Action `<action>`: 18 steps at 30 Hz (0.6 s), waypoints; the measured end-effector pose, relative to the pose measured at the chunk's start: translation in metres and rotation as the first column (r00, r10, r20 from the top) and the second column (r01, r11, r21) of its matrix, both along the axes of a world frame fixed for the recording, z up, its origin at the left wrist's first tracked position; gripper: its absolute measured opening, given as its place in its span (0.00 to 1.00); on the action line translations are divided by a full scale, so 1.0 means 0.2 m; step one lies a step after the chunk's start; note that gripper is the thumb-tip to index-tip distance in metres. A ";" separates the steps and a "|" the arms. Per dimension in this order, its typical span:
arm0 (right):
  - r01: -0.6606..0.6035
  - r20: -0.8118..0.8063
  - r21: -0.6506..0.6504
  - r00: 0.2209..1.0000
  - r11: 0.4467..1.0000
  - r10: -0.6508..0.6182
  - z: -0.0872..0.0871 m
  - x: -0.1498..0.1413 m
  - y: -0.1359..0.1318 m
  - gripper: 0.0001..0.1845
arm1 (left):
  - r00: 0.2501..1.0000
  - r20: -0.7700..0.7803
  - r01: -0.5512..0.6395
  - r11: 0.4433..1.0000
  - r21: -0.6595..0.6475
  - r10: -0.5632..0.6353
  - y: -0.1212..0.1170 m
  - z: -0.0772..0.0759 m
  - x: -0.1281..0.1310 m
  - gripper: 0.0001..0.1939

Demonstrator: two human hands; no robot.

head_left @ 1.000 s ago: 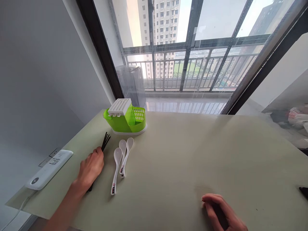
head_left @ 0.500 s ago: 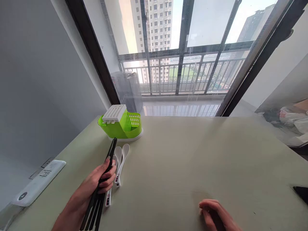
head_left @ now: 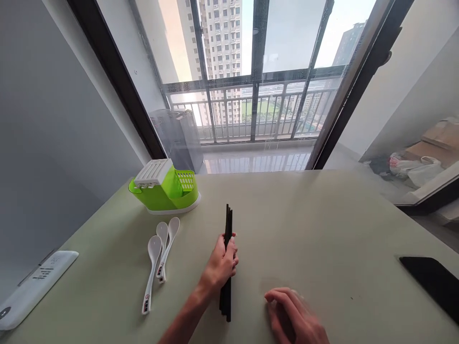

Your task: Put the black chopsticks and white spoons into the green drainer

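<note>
My left hand is closed around a bundle of black chopsticks, in the middle of the table. The bundle points away from me, its ends showing beyond and below my fingers. To the right of it, my right hand rests near the table's front, fingers loosely curled, thumb apart from them, with nothing visible in it. Left of my left hand lie white spoons: one by itself, and two overlapping, the right one partly across the other. Behind the spoons stands a green utensil holder with a white slotted top and base.
A white power strip lies along the table's left side. A black phone-like slab is at the right. The table reaches to a glass window wall, with a railing beyond. Bags and cardboard are at the far right.
My left hand has lifted the chopsticks from beside the spoons and carried them right, toward my right hand. My right hand stays curled on the table. The view has turned right.
</note>
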State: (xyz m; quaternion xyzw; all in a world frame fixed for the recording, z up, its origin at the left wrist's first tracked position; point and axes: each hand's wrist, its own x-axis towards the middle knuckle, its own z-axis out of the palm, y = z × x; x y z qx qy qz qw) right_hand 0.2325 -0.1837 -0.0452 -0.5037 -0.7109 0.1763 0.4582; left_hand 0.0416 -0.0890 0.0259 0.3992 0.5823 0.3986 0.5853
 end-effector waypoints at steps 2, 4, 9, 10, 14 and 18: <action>-0.025 0.039 0.041 0.999 0.999 0.023 0.00 -0.02 0.01 0.10 | 0.981 -0.194 0.023 0.994 0.109 -0.001 0.02 -0.02 0.00 0.19; -0.038 0.065 0.045 0.997 0.998 0.035 0.01 -0.02 0.01 0.09 | 0.923 -0.384 0.071 0.973 0.219 0.019 0.03 -0.02 0.00 0.15; -0.070 0.054 0.038 0.996 0.997 0.068 0.03 -0.01 0.02 0.09 | 0.822 -0.565 0.149 0.932 0.331 0.069 0.04 -0.02 0.02 0.20; -0.075 0.050 0.040 0.996 0.996 0.073 0.03 -0.01 0.02 0.08 | 0.812 -0.579 0.163 0.925 0.343 0.071 0.03 -0.03 0.03 0.21; -0.085 0.042 0.032 0.996 0.996 0.084 0.02 0.00 0.01 0.07 | 0.780 -0.622 0.250 0.877 0.409 0.067 -0.01 -0.07 0.06 0.25; -0.096 0.037 0.026 0.995 0.995 0.095 0.02 0.00 0.01 0.07 | 0.697 -0.702 0.314 0.820 0.479 0.143 -0.04 -0.13 0.05 0.29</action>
